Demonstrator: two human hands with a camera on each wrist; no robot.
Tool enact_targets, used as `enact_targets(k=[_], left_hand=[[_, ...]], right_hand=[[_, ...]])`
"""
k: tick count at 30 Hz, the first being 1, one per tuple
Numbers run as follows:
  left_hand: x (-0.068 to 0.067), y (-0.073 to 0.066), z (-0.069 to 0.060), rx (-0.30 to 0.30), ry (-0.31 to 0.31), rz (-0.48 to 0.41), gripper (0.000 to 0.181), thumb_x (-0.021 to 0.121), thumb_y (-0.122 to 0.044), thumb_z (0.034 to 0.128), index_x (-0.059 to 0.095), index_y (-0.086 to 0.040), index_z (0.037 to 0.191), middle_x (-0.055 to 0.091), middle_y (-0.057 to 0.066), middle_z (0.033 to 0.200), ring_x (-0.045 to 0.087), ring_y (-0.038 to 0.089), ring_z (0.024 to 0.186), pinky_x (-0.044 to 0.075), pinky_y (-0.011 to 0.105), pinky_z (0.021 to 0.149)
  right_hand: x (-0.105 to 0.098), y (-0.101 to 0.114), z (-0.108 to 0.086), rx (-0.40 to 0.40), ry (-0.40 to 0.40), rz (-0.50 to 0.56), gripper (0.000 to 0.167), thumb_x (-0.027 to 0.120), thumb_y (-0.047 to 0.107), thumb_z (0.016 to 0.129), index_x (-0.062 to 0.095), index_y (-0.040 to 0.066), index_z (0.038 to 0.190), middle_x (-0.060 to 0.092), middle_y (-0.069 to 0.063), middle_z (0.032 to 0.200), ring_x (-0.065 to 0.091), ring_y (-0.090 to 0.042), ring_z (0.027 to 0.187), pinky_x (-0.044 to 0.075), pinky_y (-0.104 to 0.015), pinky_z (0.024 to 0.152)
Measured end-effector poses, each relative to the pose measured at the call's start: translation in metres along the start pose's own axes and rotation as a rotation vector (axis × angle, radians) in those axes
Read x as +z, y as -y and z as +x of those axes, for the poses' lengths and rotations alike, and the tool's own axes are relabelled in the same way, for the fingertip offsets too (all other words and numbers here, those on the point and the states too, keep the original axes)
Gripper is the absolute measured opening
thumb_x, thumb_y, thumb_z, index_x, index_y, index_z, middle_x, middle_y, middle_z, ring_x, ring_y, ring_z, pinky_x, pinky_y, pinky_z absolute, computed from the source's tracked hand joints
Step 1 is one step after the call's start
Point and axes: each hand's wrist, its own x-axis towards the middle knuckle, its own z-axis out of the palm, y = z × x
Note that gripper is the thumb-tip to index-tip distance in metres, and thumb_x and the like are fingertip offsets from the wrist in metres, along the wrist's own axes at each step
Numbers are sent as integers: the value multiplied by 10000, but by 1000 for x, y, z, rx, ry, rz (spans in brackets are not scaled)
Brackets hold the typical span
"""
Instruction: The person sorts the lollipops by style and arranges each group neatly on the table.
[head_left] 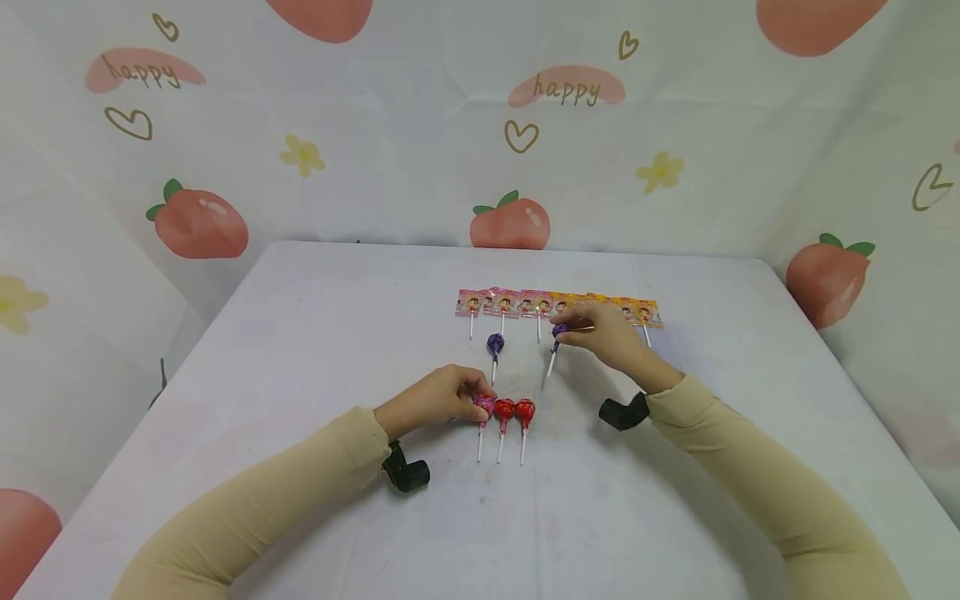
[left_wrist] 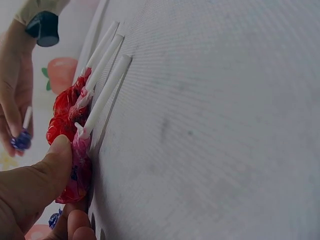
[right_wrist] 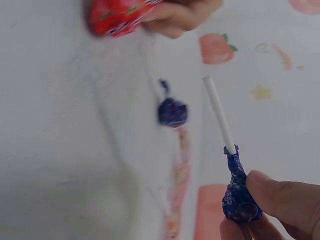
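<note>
My left hand (head_left: pixel 447 395) pinches a pink-wrapped lollipop (left_wrist: pixel 80 170) by its head, with the stick toward me. Right beside it, two red lollipops (head_left: pixel 514 410) lie in the same row on the table. Between thumb and fingers, my right hand (head_left: pixel 606 335) holds a purple-blue lollipop (right_wrist: pixel 241 200) by its wrapped head; in the head view its stick slants down, above the table. Another purple lollipop (head_left: pixel 495 343) lies farther back, left of that hand.
Behind the hands runs a row of flat-packed lollipops, pink packets (head_left: pixel 502 302) on the left and orange packets (head_left: pixel 645 312) on the right. They lie on the white-covered table (head_left: pixel 337 317). A printed cloth (head_left: pixel 420 167) hangs behind. Black wrist cameras (head_left: pixel 624 412) sit below both wrists.
</note>
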Motion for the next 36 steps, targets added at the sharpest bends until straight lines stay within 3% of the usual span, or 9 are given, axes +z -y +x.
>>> enact_targets(k=[9,19,27,36], left_hand=[[1,2,0,-2,-6,3,198,793,-100,787,725,-128,971,609,-18,796,455,122,695,390,245,620],[1,0,1,-23,-10,10,198,795,-113,787,725,-145,970,607,-24,795,455,123,699,388,244,622],[1,0,1,-40,-10,10,197,795,-114,788,726,-149,970,625,-27,830,469,130,722,399,246,641],[1,0,1,-19,-7,8,183,790,-110,794,721,-144,959,613,-31,812,460,123,703,389,246,627]], right_hand=[[-7,12,-26,-64,-29,81,280,711,93,869,686,42,1143,680,-130,1109,663,-268,1043,527,-360,881],[24,2,-53,-113,1,90,267,729,71,843,699,17,1103,694,-99,1074,675,-252,1003,537,-346,859],[46,-7,-62,-166,93,101,216,733,20,825,707,0,1039,697,-124,1044,674,-257,977,544,-304,831],[54,-6,-61,-185,142,77,210,725,10,830,703,-7,1038,692,-141,1044,678,-265,972,543,-315,833]])
